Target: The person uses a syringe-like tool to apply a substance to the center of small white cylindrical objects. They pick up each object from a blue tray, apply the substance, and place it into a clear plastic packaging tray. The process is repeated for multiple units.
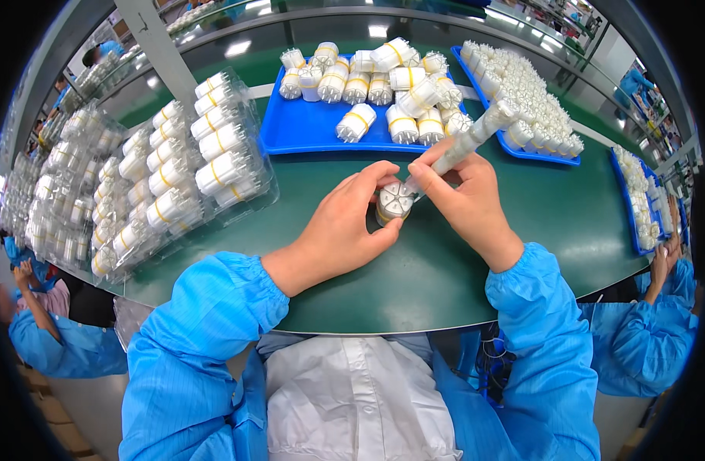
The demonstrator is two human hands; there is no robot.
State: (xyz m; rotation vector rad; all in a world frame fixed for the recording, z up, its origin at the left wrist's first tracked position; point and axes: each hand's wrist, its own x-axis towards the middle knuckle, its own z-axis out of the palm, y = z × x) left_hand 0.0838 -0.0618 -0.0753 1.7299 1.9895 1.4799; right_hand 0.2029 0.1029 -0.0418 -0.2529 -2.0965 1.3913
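My left hand [341, 223] is curled round a short white cylinder [395, 200] that stands on the table. Its round top is split into wedge-shaped segments, and a yellow band runs round its side. Between the thumb and fingers of my right hand [468, 196] is a thick, pale, pen-shaped tool [475, 136]. It slants up to the right, its lower end at the edge of the cylinder's top. I cannot make out exactly what kind of tool it is. My right fingers partly hide its lower part.
Ahead, a blue tray [291, 134] holds several white cylinders with yellow bands. Another blue tray [552, 159] at the far right is packed with white pieces. Clear plastic trays [264, 184] of cylinders stand stacked at left. A co-worker's hand [661, 261] is by a blue tray [640, 230] at right.
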